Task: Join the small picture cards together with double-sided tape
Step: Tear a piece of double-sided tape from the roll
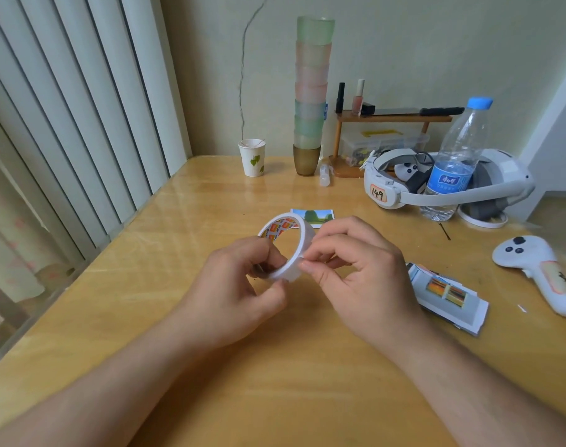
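White tape roll (286, 250) (orange-red squares inside); blue-green landscape card (317, 217); honey-yellow table (210, 195).

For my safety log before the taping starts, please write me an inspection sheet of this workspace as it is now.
Surface: glossy yellow wooden table, bare in front.
Job's things: white roll of double-sided tape held above the table; one landscape picture card lying behind it; stack of picture cards at the right.
Clutter: tall stack of pastel plastic cups, paper cup, clear water bottle with blue cap, white headset, white controller, small wooden shelf.
Fingers: left hand grips the roll; right hand pinches at its outer edge.
Cables: nothing seen.
Surroundings: vertical blinds, cracked wall.
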Demonstrator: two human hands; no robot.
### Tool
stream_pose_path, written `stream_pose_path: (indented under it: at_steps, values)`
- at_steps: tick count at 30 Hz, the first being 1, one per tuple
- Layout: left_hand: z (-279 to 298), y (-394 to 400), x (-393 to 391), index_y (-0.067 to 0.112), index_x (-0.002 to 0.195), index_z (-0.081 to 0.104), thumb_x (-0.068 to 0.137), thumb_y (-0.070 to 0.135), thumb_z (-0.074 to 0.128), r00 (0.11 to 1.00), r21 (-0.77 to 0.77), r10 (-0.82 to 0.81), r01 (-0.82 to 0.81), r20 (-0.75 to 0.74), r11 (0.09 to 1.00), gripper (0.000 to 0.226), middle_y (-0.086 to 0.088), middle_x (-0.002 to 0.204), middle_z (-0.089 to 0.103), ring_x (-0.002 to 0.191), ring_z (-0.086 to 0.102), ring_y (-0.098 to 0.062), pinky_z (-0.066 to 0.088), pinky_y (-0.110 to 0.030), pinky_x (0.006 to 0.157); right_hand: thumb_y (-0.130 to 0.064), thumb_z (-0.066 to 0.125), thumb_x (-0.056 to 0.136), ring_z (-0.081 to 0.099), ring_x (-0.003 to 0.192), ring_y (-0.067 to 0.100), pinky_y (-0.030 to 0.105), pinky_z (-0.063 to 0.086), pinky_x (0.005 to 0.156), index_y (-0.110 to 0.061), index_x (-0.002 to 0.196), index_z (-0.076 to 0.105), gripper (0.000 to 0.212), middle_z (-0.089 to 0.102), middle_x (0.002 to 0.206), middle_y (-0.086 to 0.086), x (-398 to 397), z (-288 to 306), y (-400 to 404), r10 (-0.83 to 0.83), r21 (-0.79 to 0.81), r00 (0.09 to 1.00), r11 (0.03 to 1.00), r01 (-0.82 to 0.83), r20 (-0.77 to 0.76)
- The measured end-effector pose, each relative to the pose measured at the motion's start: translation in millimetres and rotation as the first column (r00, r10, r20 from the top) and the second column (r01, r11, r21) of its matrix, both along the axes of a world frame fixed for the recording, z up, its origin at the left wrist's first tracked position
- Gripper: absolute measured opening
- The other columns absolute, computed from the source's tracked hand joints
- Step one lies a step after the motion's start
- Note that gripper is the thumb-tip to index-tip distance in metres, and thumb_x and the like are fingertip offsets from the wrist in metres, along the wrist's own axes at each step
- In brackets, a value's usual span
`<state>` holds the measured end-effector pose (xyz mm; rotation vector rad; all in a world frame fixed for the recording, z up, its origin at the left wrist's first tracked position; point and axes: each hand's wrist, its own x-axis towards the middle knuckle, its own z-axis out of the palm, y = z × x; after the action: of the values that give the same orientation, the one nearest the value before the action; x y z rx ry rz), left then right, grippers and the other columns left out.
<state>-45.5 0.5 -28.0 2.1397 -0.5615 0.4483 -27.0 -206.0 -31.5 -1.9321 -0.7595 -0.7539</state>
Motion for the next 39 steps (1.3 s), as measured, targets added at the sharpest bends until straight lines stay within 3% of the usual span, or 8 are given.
stream_pose_path:
  at_steps: [9,12,15,18,22,24,29,39]
  values:
    - [7,-6,-9,0.031,0.107,0.058,0.098,0.037,0.070,0.995,-0.047,-0.056,0.052,-0.084,0.998,0.016,0.017,0.081,0.067,0.062,0.050,-0.011,0.041,-0.020,0.053,-0.003,0.079,0.086,0.062,0.081,0.012,0.026,0.051,0.069,-0.012,0.083,0.069,0.014,0.064,0.089,-0.007,-4,6,0,-0.062,-0.066,0.998,0.996,0.062,0.004]
    - [11,-9,-14,0.046,0.131,0.046,0.097,0.022,0.072,0.987,-0.056,-0.061,0.053,-0.148,0.997,0.049,0.010,0.089,0.075,0.053,0.052,-0.011,0.045,-0.022,0.055,-0.008,0.080,0.086,0.062,0.077,0.011,0.025,0.051,0.066,-0.018,0.084,0.069,0.015,0.064,0.084,-0.012,-4,3,0,-0.101,-0.074,0.993,0.993,0.096,-0.059]
    - [14,-10,-15,0.047,0.118,0.062,0.095,0.022,0.070,0.976,-0.060,-0.027,0.014,-0.216,0.998,0.035,0.005,0.085,0.073,0.066,0.062,-0.021,0.053,-0.033,0.063,-0.013,0.081,0.086,0.063,0.074,0.008,0.021,0.051,0.067,-0.025,0.096,0.069,0.020,0.066,0.080,-0.014,-8,3,4,-0.101,-0.072,0.984,0.993,0.092,-0.145]
    - [14,-11,-14,0.040,0.105,0.071,0.092,0.021,0.070,0.964,-0.096,-0.003,-0.023,-0.266,0.995,0.023,0.004,0.082,0.075,0.070,0.067,-0.021,0.054,-0.031,0.065,-0.012,0.081,0.085,0.062,0.075,0.008,0.024,0.052,0.070,-0.023,0.110,0.070,0.029,0.065,0.078,-0.014,-11,4,9,-0.121,-0.116,0.986,0.987,0.108,-0.116]
    - [11,-13,-13,0.038,0.098,0.071,0.090,0.023,0.071,0.975,-0.056,0.065,-0.079,-0.214,0.995,0.017,0.014,0.064,0.068,0.055,0.057,-0.007,0.041,-0.014,0.053,-0.012,0.083,0.082,0.057,0.072,0.002,0.022,0.049,0.067,-0.022,0.100,0.074,0.023,0.063,0.079,-0.016,-13,6,11,-0.188,-0.164,0.982,0.969,0.182,-0.021]
    - [9,-13,-12,0.036,0.095,0.070,0.092,0.026,0.071,0.979,-0.034,0.083,-0.091,-0.185,0.995,0.010,0.015,0.055,0.058,0.052,0.050,-0.008,0.036,-0.014,0.052,-0.014,0.083,0.083,0.053,0.069,-0.005,0.019,0.047,0.065,-0.023,0.096,0.075,0.017,0.062,0.080,-0.016,-14,7,10,-0.198,-0.182,0.980,0.964,0.193,-0.011]
    - [5,-12,-9,0.032,0.086,0.067,0.095,0.032,0.070,0.989,0.003,0.084,-0.085,-0.122,0.996,0.009,0.014,0.051,0.052,0.050,0.044,-0.011,0.033,-0.014,0.052,-0.021,0.081,0.086,0.055,0.070,0.007,0.022,0.047,0.062,-0.026,0.088,0.076,0.007,0.064,0.078,-0.014,-15,9,10,-0.225,-0.227,0.973,0.951,0.208,-0.052]
    - [2,-10,-6,0.035,0.090,0.060,0.098,0.023,0.067,0.998,0.069,0.032,-0.028,-0.057,0.997,0.015,0.013,0.053,0.047,0.052,0.041,-0.014,0.030,-0.015,0.052,-0.012,0.071,0.091,0.054,0.082,0.006,0.022,0.045,0.068,-0.027,0.084,0.064,0.018,0.051,0.090,-0.014,-15,7,10,-0.190,-0.251,0.968,0.957,0.145,-0.166]
